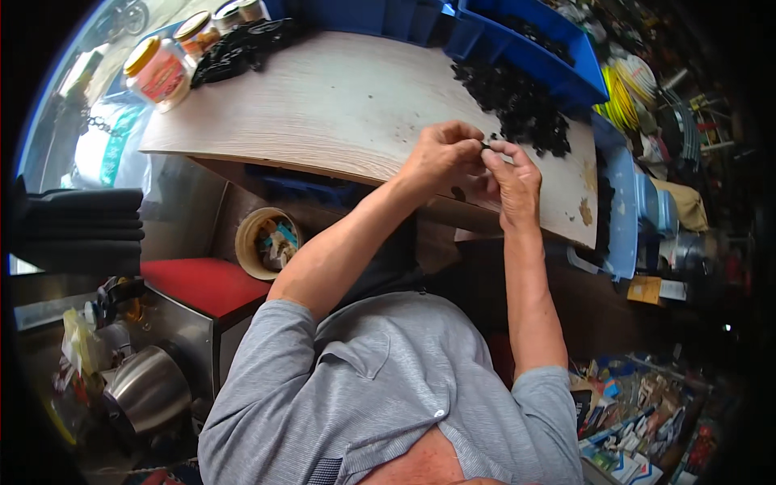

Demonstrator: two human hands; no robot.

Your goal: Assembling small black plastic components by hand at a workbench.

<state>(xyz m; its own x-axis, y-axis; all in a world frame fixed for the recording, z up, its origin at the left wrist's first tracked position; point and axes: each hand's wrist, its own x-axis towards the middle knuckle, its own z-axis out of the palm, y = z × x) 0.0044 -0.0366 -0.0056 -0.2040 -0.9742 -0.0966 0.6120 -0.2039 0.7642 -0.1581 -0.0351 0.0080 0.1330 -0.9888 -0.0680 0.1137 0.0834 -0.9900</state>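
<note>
Over the front edge of the wooden table [323, 105], my two hands meet fingertip to fingertip. Between them is a small black piece [485, 146], too small to name and mostly covered by the fingers. My left hand [440, 155] comes in from the left, its thumb and index finger pinched on the piece. On the other side, my right hand [518, 179] is closed, thumb and fingers also on it. Just beyond my right hand spreads a pile of small black parts [517, 101].
Behind the pile stands a blue bin [594, 69] of black parts; another light blue bin [621, 202] sits at the right. Jars [158, 77] and a black bag [242, 50] occupy the far left. Below the table are a round bucket [245, 242] with scraps and a red-topped cabinet [202, 283].
</note>
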